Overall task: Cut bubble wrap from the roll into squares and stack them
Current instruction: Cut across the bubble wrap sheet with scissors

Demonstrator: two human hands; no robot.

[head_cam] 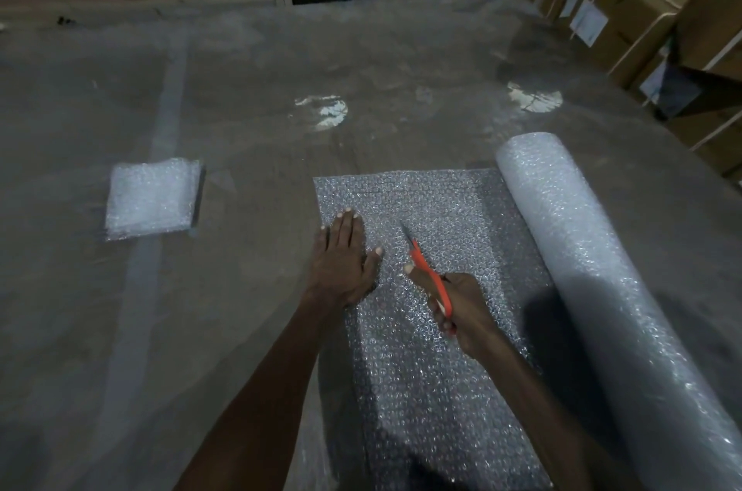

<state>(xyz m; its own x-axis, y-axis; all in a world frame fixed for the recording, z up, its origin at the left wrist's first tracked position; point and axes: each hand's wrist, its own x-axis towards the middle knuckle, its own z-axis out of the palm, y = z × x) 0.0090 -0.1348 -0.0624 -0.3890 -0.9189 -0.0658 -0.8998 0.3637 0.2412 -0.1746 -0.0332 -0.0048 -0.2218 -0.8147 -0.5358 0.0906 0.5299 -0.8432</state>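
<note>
- Left hand (341, 253) lies flat, fingers (347, 227) straight and together, pressing the unrolled bubble wrap sheet (433, 330) at its left edge.
- Right hand (461, 314) is clenched round the orange scissors (431, 278), blades pointing away over the sheet.
- The roll (594, 290) sits on the desk (241, 109) along the sheet's right side, joined to it.
- Well off to the left, the stack of cut squares (152, 197) rests on the desk.
- Cardboard boxes (650, 21) stand far right.
</note>
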